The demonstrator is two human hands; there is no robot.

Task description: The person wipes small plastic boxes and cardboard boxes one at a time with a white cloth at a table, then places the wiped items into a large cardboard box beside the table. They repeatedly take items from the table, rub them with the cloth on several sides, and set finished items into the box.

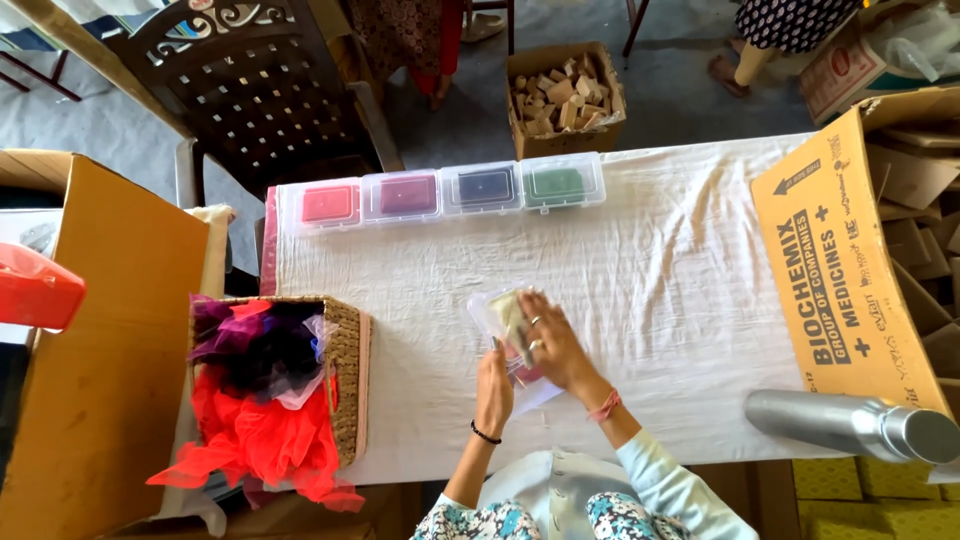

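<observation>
A: Nearest the camera, the person's left hand [493, 388] rests with fingers curled against the near edge of a small clear plastic pouch [505, 335] lying on the white cloth-covered table [660, 290]. How tightly it pinches the film cannot be told.

B: And the right hand [553, 345]?

A: It lies flat over the pouch, fingers spread and pressing down on a pale, block-shaped thing inside it. So the pouch sits just in front of the person, near the middle of the table, under both hands.

B: What might go wrong there?

A: The film looks slippery and thin. If the right hand lifts while the left only touches the edge, the block could likely slide out or the pouch could skid on the cloth.

B: Around it?

A: To the left, a woven basket [347, 375] stuffed with red and purple gauzy fabric pieces [255, 420]; loose folds hang over the table edge and might be dragged off by an elbow. To the right, a shiny steel bottle [855, 425] lies on its side and could roll. Farther off, a row of four clear lidded boxes [445, 192] holding red, magenta, dark purple and green contents, then a cardboard box of wooden blocks [563, 95] on the floor.
</observation>
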